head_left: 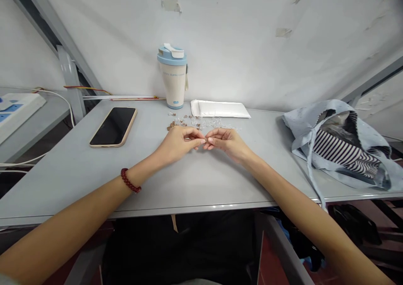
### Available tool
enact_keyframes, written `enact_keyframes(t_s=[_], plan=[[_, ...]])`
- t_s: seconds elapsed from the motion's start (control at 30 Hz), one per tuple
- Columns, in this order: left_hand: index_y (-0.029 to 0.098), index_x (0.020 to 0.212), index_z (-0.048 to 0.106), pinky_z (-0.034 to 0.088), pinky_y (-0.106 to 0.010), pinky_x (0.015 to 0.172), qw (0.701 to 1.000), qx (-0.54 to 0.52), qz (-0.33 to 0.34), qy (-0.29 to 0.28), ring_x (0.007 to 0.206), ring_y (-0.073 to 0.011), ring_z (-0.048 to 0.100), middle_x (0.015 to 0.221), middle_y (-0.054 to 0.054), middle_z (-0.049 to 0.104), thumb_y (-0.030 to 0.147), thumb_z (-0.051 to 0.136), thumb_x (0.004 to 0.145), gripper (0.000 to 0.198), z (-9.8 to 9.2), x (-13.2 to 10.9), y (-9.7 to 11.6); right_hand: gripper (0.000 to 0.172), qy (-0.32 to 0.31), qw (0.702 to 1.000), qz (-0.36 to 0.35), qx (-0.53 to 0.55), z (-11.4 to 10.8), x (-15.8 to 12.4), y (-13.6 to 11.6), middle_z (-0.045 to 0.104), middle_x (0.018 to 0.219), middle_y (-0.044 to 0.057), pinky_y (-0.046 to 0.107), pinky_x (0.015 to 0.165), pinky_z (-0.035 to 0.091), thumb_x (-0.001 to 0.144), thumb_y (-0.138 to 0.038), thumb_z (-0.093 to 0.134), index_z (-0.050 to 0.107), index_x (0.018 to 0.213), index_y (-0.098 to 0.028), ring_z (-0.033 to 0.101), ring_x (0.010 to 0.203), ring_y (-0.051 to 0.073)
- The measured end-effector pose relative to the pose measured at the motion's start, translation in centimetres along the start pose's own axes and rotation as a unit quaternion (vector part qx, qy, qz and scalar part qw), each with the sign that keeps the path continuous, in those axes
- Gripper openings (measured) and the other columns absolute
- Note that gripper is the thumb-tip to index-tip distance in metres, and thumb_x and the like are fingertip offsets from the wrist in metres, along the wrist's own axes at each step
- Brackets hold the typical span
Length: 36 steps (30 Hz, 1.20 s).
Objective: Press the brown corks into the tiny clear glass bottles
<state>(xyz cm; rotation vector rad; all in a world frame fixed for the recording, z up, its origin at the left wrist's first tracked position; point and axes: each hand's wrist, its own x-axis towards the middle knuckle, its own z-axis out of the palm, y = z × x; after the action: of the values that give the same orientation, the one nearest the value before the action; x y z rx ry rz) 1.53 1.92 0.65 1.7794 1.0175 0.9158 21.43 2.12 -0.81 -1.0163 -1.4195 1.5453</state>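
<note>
My left hand (182,141) and my right hand (227,143) meet fingertip to fingertip above the middle of the table. Thumb and fingers are pinched together on both. Between the tips shows a speck of something brownish, too small to name. Just beyond the left hand lies a little heap of small brown pieces (171,126), partly hidden by that hand. Small clear pieces (211,122) are scattered behind both hands, some with brown or coppery parts among them. A dark red braided bracelet (130,181) circles my left wrist.
On the grey table (195,188) a phone (113,126) lies at left. A lidded cup (173,77) and a white packet (221,108) are at the back by the wall. A light blue cloth bag (343,144) sits at right, its strap over the front edge. A power strip (19,111) is far left.
</note>
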Motion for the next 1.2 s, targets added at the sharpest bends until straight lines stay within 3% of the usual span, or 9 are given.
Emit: enact_keyframes(t_s=[0.2,0.3,0.43,0.57,0.73,0.83,0.93,1.07,1.2], plan=[[0.015,0.091,0.069,0.052,-0.028,0.061,1.000,-0.014,0.006,-0.019,0.064,-0.0145,0.063,0.076,-0.002,0.070,0.028,0.068,0.078,0.019,0.1,0.0,-0.5,0.029,-0.012,0.999,-0.036,-0.004,0.0,0.1,0.0,0.072,0.077,0.001,0.033,0.075,0.053,0.070,-0.033,0.083,0.067,0.089,-0.018,0.066,0.069,0.013],[0.016,0.108,0.067,0.051,-0.028,0.063,0.995,0.055,0.077,-0.007,0.066,-0.0138,0.061,0.073,0.001,0.065,0.028,0.069,0.079,0.031,0.3,-0.1,-1.0,0.038,-0.015,0.999,-0.031,0.016,-0.1,0.1,0.2,0.074,0.078,0.001,0.034,0.073,0.051,0.070,-0.032,0.083,0.060,0.098,-0.020,0.062,0.064,0.012],[0.015,0.100,0.069,0.047,-0.027,0.064,0.945,0.226,0.238,-0.005,0.067,-0.0130,0.057,0.082,-0.003,0.062,0.028,0.061,0.089,0.019,0.6,-0.4,-1.5,0.047,-0.018,0.999,-0.013,0.028,-0.2,0.2,0.6,0.073,0.071,-0.001,0.031,0.067,0.048,0.070,-0.035,0.084,0.052,0.101,-0.021,0.061,0.061,0.012],[0.013,0.087,0.065,0.042,-0.025,0.058,0.903,0.318,0.288,-0.003,0.062,-0.0122,0.053,0.079,-0.004,0.061,0.027,0.054,0.092,0.018,0.8,-0.7,-1.8,0.047,-0.047,0.999,-0.002,0.014,0.1,0.2,0.5,0.074,0.074,0.001,0.031,0.066,0.048,0.071,-0.037,0.082,0.049,0.101,-0.022,0.064,0.065,0.015],[0.013,0.092,0.065,0.044,-0.026,0.060,0.912,0.323,0.249,-0.040,0.062,-0.0128,0.053,0.077,-0.003,0.060,0.021,0.053,0.087,0.014,-0.2,-0.2,-2.5,0.030,0.000,0.988,-0.010,-0.155,-1.2,0.2,-0.5,0.073,0.079,0.004,0.036,0.072,0.049,0.077,-0.028,0.072,0.054,0.101,-0.021,0.065,0.070,0.018],[0.013,0.096,0.065,0.047,-0.029,0.066,0.924,0.321,0.204,-0.026,0.067,-0.0154,0.056,0.081,-0.004,0.062,0.023,0.054,0.086,0.017,-1.1,0.6,-3.4,0.014,0.158,0.915,-0.068,-0.365,-3.3,0.4,-1.1,0.072,0.087,0.006,0.036,0.073,0.047,0.079,-0.015,0.062,0.058,0.091,-0.021,0.063,0.076,0.019],[0.014,0.109,0.064,0.050,-0.032,0.071,0.942,0.294,0.159,0.026,0.070,-0.0166,0.059,0.091,-0.006,0.066,0.024,0.054,0.086,0.027,-1.6,1.4,-3.9,0.009,0.238,0.833,-0.074,-0.494,-5.5,0.5,-1.3,0.069,0.090,0.007,0.035,0.071,0.046,0.078,-0.012,0.062,0.062,0.084,-0.019,0.060,0.074,0.019],[0.013,0.120,0.062,0.052,-0.034,0.076,0.949,0.272,0.106,0.116,0.076,-0.0182,0.062,0.095,-0.007,0.069,0.020,0.052,0.085,0.037,-2.5,2.0,-3.6,0.016,0.238,0.794,-0.019,-0.559,-7.4,0.5,-1.1,0.068,0.101,0.011,0.034,0.073,0.047,0.078,-0.018,0.069,0.069,0.094,-0.016,0.061,0.075,0.019],[0.015,0.105,0.070,0.051,-0.037,0.082,0.945,0.289,0.014,0.149,0.077,-0.0205,0.065,0.092,-0.008,0.072,0.019,0.056,0.081,0.028,-4.8,2.0,-2.8,0.018,0.212,0.785,0.008,-0.582,-8.1,0.5,-0.7,0.068,0.105,0.011,0.031,0.075,0.047,0.080,-0.018,0.068,0.073,0.097,-0.016,0.062,0.081,0.019]])
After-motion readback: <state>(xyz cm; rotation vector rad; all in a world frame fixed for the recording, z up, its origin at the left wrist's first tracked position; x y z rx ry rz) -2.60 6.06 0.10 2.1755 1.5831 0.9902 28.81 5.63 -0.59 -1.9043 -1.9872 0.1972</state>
